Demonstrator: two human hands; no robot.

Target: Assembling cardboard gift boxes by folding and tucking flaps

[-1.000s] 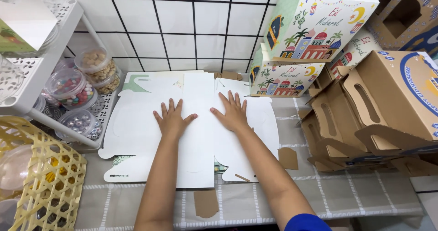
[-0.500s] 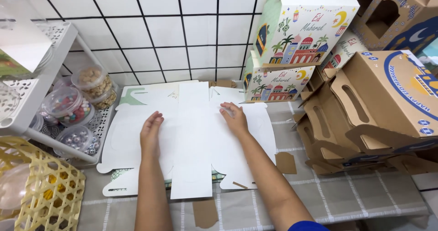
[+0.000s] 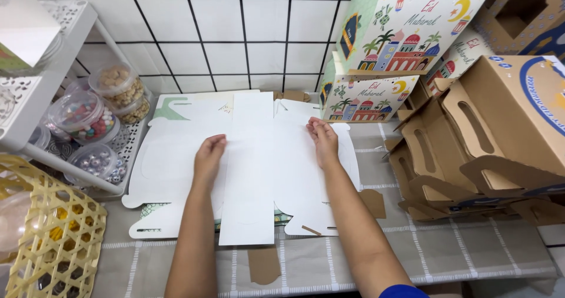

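With the left hand [image 3: 209, 156] at nine o'clock and the right hand [image 3: 323, 140] at three o'clock, both lying open and flat on the white unfolded carton sheet [image 3: 253, 174] at the table centre, uneven pressing could make a crooked crease or slide the sheet.

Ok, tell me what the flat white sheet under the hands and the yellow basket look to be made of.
White sheet: seemingly thin die-cut cardboard, matte white on this face, with crisp cut tabs and fold lines.
Yellow basket: open lattice of woven strips with a slight sheen; plastic or dyed cane, the look leaves it open.
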